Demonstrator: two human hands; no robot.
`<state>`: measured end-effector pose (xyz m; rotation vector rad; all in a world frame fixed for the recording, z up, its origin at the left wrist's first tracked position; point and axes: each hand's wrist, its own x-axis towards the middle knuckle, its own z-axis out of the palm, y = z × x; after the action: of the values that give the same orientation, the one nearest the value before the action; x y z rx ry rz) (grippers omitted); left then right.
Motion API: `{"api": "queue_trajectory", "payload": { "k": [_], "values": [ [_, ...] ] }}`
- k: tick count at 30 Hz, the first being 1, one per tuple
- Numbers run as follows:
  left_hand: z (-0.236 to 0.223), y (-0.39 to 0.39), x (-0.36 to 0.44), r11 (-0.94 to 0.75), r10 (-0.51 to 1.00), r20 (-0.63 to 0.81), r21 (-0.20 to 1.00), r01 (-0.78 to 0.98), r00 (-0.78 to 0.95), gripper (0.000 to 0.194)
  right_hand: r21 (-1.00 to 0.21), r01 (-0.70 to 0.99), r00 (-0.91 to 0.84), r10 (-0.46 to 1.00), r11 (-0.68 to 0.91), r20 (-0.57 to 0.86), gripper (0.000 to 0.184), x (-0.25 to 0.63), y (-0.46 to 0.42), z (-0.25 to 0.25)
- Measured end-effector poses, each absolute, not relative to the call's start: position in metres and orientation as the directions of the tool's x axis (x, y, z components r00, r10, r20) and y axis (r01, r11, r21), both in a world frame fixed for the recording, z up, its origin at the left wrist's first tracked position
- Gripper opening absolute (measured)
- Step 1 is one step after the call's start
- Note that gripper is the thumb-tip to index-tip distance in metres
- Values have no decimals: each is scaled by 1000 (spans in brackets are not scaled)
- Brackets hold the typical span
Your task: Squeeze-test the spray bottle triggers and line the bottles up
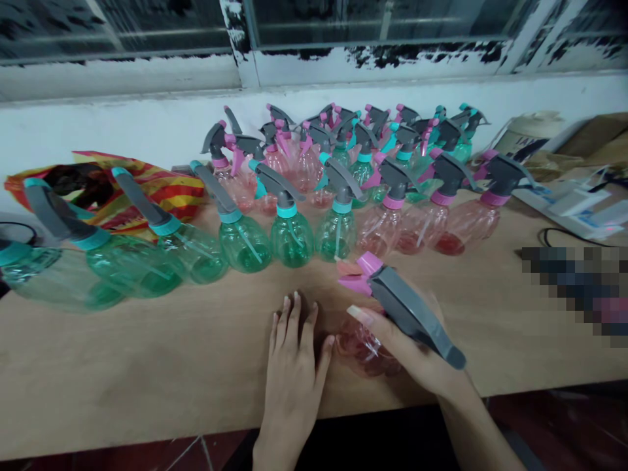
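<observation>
My right hand (407, 340) is wrapped round a pink spray bottle (367, 350) with a grey and pink trigger head, close to the table's front edge. Its nozzle points up and to the left, and the fingers behind it are partly hidden. Just left of that bottle, my left hand (294, 366) lies flat on the wooden table (161, 366) with its fingers stretched out, holding nothing. Beyond both hands runs a front row of spray bottles: green ones such as this green spray bottle (292, 239) at the left and middle, pink ones such as this pink spray bottle (424, 226) at the right.
More pink and green spray bottles (307, 167) crowd behind the front row, against the white wall (161, 124). A red and yellow plastic bag (171, 196) lies at the left. White electrical devices (574, 203), a cable and a cardboard box (598, 144) occupy the right back.
</observation>
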<state>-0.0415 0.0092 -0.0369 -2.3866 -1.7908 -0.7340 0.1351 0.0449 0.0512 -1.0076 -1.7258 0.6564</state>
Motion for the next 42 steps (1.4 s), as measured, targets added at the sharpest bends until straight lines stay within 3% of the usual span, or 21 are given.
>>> {"api": "queue_trajectory", "payload": {
  "k": [28, 34, 37, 42],
  "values": [
    [-40, 10, -42, -314, 885, 420, 219, 924, 201, 48, -819, 300, -217, 871, 489, 440, 29, 138, 50, 56],
    [-38, 11, -42, -324, 881, 426, 222, 920, 208, 47, -844, 291, -139, 892, 451, 430, 10, 134, 47, 59],
    [-38, 10, -42, -319, 883, 423, 225, 921, 203, 46, -872, 286, -75, 916, 398, 394, 10, 133, 45, 59],
    [-38, 10, -42, -311, 886, 423, 232, 922, 192, 45, -837, 308, -104, 891, 452, 442, 15, 137, 45, 59]
  ]
}}
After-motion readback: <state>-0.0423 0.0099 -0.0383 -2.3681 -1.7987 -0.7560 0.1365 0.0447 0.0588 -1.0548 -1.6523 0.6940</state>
